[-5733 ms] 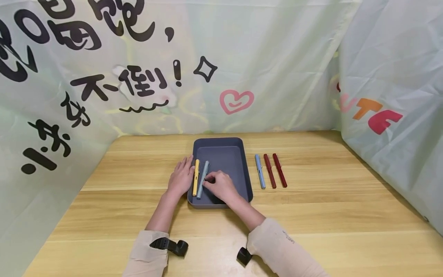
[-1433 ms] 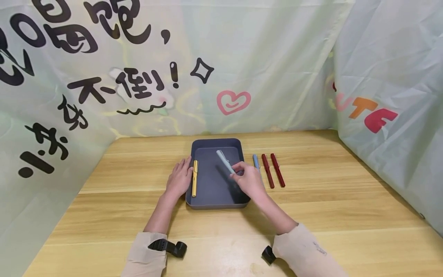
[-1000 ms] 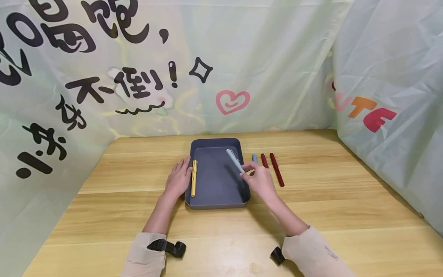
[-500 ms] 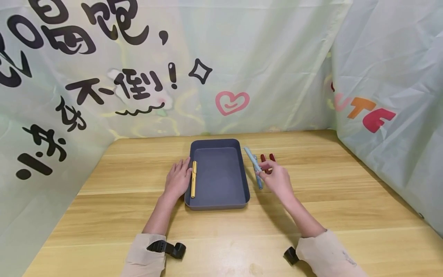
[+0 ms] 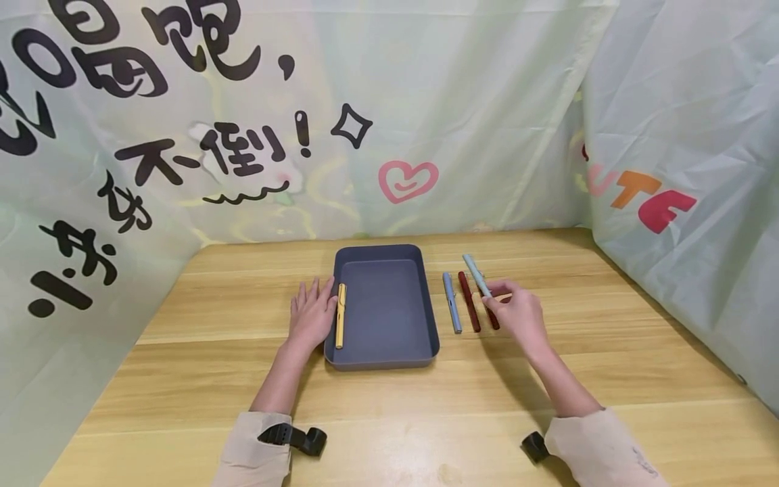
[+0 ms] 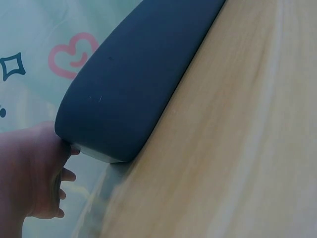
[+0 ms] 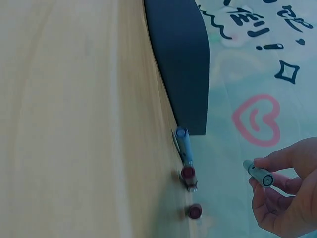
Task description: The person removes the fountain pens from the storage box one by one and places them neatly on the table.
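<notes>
My right hand (image 5: pixel 518 315) pinches a pale grey-blue pen (image 5: pixel 475 270) near its lower end, tilted above the right-hand dark red pen (image 5: pixel 494 321) and partly covering it. In the right wrist view the held pen (image 7: pixel 260 174) sits between thumb and fingers, up off the table. My left hand (image 5: pixel 313 316) rests with straight fingers along the left side of a dark grey-blue tray (image 5: pixel 389 362). Inside that tray a yellow pen (image 5: pixel 341 316) lies along the left wall. Right of the tray, a blue pen (image 5: pixel 452 303) and another dark red pen (image 5: pixel 469 302) lie side by side.
Everything stands on a light wooden table (image 5: pixel 377 426). A printed cloth (image 5: pixel 487 122) hangs behind it and along both sides. Bare wood extends right of the pens and in front of the tray. Each forearm wears a black strapped device (image 5: pixel 313 441).
The grey-blue pen, earlier beside the yellow one in the tray, was lifted by my right hand and carried right, past the blue pen to above the red pens. My left hand stays by the tray.
</notes>
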The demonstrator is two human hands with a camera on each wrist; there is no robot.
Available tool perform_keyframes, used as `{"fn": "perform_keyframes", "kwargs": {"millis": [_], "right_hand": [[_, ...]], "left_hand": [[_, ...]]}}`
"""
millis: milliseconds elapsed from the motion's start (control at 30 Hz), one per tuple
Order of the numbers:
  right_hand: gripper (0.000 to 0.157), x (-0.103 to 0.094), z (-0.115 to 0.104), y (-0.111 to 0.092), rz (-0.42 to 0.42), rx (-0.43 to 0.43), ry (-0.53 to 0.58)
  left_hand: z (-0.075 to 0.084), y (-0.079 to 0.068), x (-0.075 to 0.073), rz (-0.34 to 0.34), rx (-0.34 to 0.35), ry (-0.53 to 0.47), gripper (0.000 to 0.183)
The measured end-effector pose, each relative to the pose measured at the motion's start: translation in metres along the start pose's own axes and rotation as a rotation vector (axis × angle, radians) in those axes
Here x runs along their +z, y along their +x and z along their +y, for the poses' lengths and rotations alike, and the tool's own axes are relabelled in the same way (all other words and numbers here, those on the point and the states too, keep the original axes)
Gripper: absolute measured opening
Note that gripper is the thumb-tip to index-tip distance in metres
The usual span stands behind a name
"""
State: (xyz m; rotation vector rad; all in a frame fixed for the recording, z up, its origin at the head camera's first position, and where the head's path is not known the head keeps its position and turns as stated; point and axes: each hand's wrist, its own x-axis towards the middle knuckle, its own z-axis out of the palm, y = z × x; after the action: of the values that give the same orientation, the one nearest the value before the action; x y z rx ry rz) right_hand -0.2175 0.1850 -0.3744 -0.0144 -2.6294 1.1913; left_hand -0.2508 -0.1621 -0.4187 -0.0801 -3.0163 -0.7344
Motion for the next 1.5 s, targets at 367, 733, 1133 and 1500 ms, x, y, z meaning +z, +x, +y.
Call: {"fn": "perform_keyframes", "kwargs": {"millis": [367,733,1133,1500], "right_hand": [[0.027,-0.012,0.014,0.004,0.039,0.011,-0.014],[0.026,-0.015,0.032,0.008,0.074,0.022,-0.021],[0.025,-0.014,0.047,0.012,0.076,0.056,-0.021],[0.023,0.0,0.063,0.013,0.09,0.071,-0.058]], "left_hand": [[-0.001,-0.001,0.001,0.005,0.004,0.01,0.049],[-0.001,-0.003,0.001,0.01,0.006,0.001,0.049],[0.0,-0.002,0.0,-0.005,-0.002,-0.007,0.049],[-0.001,0.0,0.001,-0.008,0.002,-0.015,0.049]]}}
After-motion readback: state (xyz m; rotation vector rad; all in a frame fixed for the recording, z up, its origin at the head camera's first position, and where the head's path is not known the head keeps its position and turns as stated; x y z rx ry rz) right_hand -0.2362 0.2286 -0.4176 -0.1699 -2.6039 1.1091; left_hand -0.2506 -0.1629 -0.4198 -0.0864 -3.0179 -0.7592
